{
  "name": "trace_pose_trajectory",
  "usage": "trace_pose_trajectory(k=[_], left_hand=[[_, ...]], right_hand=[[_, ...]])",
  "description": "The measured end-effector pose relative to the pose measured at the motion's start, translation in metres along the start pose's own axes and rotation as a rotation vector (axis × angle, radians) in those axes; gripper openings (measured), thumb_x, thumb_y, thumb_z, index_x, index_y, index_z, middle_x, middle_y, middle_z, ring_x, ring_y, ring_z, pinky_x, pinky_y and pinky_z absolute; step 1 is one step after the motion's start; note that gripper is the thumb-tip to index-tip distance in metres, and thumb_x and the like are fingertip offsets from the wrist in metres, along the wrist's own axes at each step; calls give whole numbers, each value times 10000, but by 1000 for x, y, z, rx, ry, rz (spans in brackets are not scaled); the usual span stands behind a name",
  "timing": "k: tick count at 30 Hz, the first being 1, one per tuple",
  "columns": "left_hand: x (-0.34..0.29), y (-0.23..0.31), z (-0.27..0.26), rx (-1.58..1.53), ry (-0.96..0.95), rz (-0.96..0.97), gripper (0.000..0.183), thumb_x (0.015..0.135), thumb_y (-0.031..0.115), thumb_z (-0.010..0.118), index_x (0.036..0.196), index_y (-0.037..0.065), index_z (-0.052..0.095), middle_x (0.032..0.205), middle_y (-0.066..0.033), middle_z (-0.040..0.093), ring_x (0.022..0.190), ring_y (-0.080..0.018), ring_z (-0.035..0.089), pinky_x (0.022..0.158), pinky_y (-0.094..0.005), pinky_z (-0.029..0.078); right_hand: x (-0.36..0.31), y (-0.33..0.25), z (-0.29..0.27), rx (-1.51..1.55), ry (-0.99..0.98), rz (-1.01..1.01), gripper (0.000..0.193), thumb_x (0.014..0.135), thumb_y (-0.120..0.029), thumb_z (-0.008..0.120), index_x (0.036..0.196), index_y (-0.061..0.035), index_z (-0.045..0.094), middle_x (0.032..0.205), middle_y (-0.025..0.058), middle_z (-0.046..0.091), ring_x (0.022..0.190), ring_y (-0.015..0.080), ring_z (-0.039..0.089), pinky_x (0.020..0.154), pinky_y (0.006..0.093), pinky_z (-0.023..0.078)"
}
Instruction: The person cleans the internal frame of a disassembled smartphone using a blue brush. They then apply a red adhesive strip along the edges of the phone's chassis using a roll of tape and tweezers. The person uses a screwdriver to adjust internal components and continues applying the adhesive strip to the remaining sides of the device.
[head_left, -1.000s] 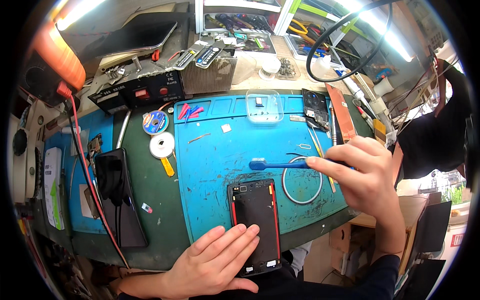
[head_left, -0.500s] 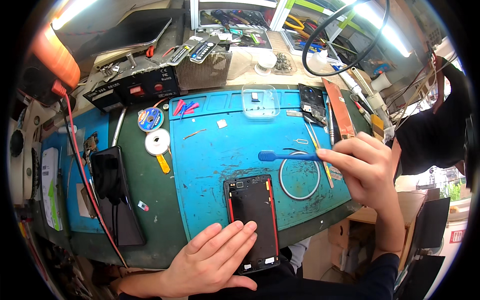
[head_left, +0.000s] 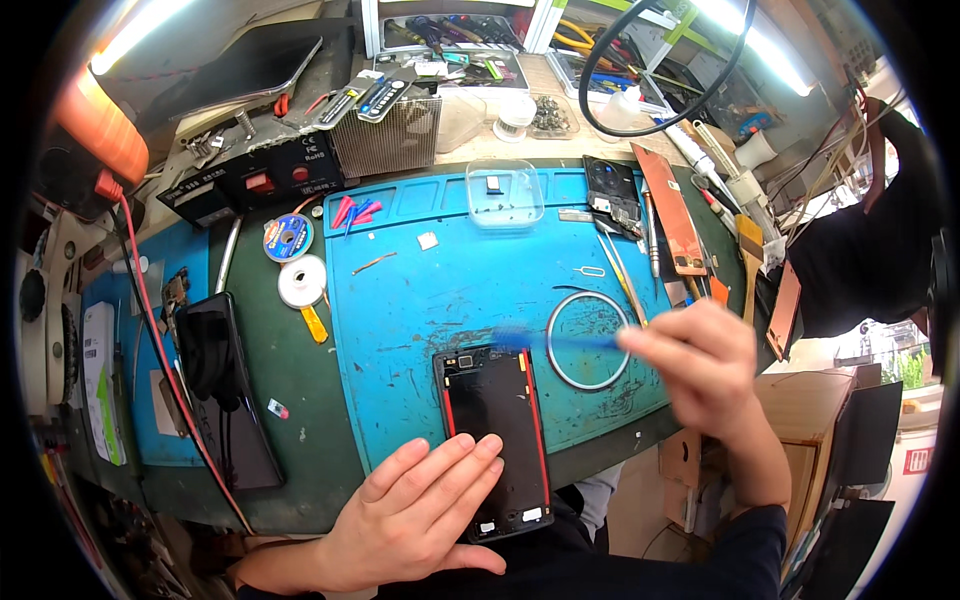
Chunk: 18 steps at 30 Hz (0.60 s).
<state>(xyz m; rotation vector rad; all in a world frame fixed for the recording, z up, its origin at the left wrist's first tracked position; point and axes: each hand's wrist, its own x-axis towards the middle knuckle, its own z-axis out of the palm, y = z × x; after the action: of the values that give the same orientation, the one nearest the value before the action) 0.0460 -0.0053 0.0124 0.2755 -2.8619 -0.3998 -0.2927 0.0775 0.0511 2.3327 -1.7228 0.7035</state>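
Note:
My left hand [head_left: 415, 510] lies with its fingers stretched flat over the lower left part of a black phone frame [head_left: 495, 425] with red strips along its sides. The thumb points toward the frame's bottom edge. In my right hand [head_left: 700, 365] is the handle of a blue toothbrush-like brush [head_left: 580, 341], pinched between thumb and fingers. Motion smears the brush and part of that hand. Its head is at the top edge of the frame; whether it touches cannot be made out. A white ring [head_left: 552, 340] lies on the mat behind the brush.
The frame's upper part overlies a blue work mat [head_left: 400, 310]. Farther back stand a clear plastic box [head_left: 505, 215] and a dark phone part [head_left: 612, 190]. Tweezers [head_left: 622, 275] lie at right. Solder spools [head_left: 301, 282] and a dark phone [head_left: 230, 390] lie left. A person in black stands far right.
My right hand has brought the brush down and slightly left, from above the mat to the frame's top edge. The left hand stays on the frame. The whole view has shifted slightly.

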Motion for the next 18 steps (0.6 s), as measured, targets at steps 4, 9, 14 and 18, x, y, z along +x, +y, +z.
trace_pose_trajectory(k=[4, 9, 14, 18], left_hand=[[2, -1, -2, 18, -16, 14, 800, 1009, 745, 521, 1332, 45, 734, 1483, -70, 685, 1427, -228, 576, 1276, -443, 305], [3, -1, 0, 6, 0, 9, 795, 1009, 738, 526, 1343, 46, 732, 1489, -70, 679, 1424, -229, 573, 1275, -440, 299], [-1, 0, 1, 5, -1, 6, 850, 993, 761, 505, 1350, 20, 719, 1484, -86, 677, 1409, -253, 574, 1282, -464, 278], [0, -2, 5, -6, 18, 26, 874, 979, 779, 501, 1351, 18, 714, 1477, -95, 678, 1407, -270, 574, 1281, -480, 280]], right_hand=[[2, -6, 12, -44, 14, 16, 512, 727, 2, 719, 1207, -137, 829, 900, 20, 704, 671, 209, 614, 584, 342, 486], [-1, -14, 16, -80, -40, 96, 484, 780, 61, 714, 1218, -114, 823, 921, 46, 712, 739, 220, 640, 632, 333, 502], [-34, -9, -24, -271, 384, 324, 375, 927, 116, 677, 1274, 7, 770, 1140, 180, 763, 981, 275, 732, 856, 368, 573], [-87, 15, -35, -491, 415, 618, 348, 988, 58, 652, 1316, -14, 745, 1165, 147, 762, 1032, 277, 734, 895, 364, 570]])
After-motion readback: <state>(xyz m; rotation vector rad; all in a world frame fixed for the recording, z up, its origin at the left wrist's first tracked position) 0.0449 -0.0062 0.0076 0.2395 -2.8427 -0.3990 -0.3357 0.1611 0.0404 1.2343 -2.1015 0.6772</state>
